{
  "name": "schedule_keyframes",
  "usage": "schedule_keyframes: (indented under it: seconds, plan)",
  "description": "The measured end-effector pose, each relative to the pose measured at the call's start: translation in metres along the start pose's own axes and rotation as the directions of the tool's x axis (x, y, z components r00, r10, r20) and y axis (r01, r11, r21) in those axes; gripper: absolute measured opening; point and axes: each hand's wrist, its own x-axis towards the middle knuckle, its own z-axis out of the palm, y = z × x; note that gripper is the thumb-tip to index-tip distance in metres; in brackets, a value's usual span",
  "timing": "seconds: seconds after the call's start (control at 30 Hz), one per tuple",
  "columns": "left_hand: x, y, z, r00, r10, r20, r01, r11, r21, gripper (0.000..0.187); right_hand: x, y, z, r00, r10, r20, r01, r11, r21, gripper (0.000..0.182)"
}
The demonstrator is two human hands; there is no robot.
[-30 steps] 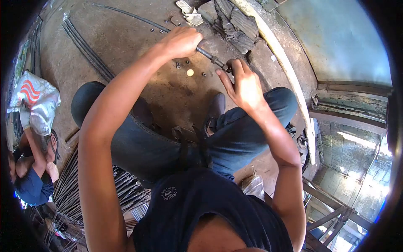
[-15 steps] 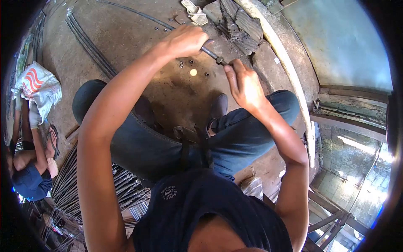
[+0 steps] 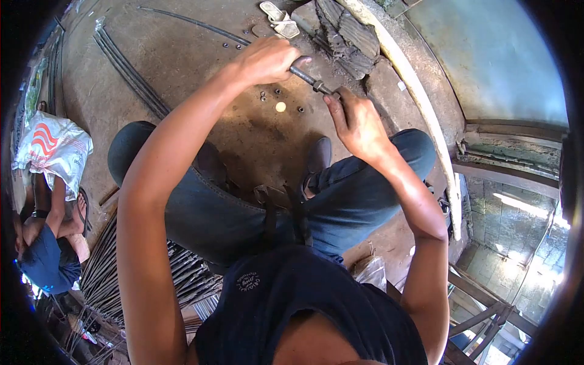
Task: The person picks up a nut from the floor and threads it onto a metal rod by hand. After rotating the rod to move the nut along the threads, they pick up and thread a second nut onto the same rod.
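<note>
A long dark metal rod (image 3: 201, 25) runs from the upper left through my left hand (image 3: 267, 59), whose fingers are wrapped round it. Beyond that fist its threaded end slants down to the right and carries a nut (image 3: 319, 86). My right hand (image 3: 360, 125) is closed at that tip, thumb and fingers pinching just past the nut. Exactly what lies between those fingertips is partly hidden. Below the rod, several loose nuts (image 3: 278, 91) lie on the floor between my feet and hands.
More rods (image 3: 125, 67) lie on the floor at left, and a large bundle of rods (image 3: 100, 267) sits at lower left. A person (image 3: 45, 249) sits beside a white sack (image 3: 55, 149). At the top are a sandal (image 3: 280, 19) and dark slabs (image 3: 347, 33); a pale curved pole (image 3: 420, 100) runs down the right.
Both hands keep their hold, with slight shifts of the right fingers around the rod's tip. At left, the other person and white sack have shifted slightly in view.
</note>
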Motion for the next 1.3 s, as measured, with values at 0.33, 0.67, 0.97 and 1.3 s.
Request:
schedule_keyframes:
  seconds: [0.33, 0.67, 0.97, 1.3]
  plan:
    - [0.006, 0.001, 0.009, 0.998, -0.055, -0.014, 0.056, 0.997, 0.061, 0.007, 0.004, 0.013, 0.009, 0.845, 0.391, 0.364, -0.533, 0.559, 0.635, 0.038]
    - [0.000, 0.003, 0.010, 1.000, -0.017, 0.020, 0.015, 0.998, 0.067, 0.018, -0.005, 0.014, 0.011, 0.997, 0.078, 0.001, -0.078, 0.996, -0.032, 0.033]
    - [0.005, 0.005, 0.011, 0.997, -0.081, 0.003, 0.081, 0.997, 0.001, 0.014, -0.002, 0.021, 0.009, 0.990, -0.114, -0.086, 0.107, 0.991, -0.075, 0.027]
    - [0.000, 0.010, 0.004, 0.996, -0.070, 0.058, 0.067, 0.996, 0.058, 0.015, -0.004, 0.016, 0.003, 0.965, -0.235, -0.116, 0.207, 0.955, -0.214, 0.033]
